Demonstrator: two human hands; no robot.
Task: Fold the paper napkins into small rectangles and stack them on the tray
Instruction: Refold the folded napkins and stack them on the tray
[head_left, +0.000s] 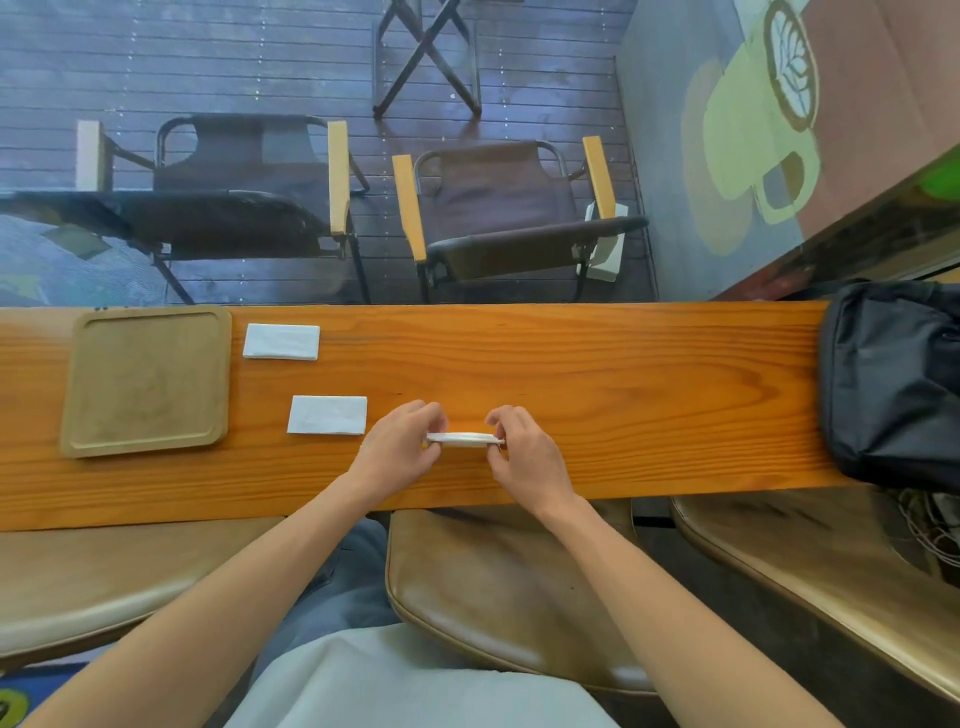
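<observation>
Head view, left hand (400, 447) and right hand (524, 449) pinching folded napkin (464, 439) ends, tray (83, 395) bare

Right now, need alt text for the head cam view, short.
Head view: a person's left hand and right hand pinch the ends of a folded white napkin above a wooden counter. Two other napkins lie flat beside an empty wooden tray at left; a black bag sits at right.

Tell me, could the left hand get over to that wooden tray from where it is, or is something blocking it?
Probably yes. The left hand would first have to let go of the napkin it pinches with the right hand. Only a folded napkin lies flat on the counter between it and the tray.
</observation>
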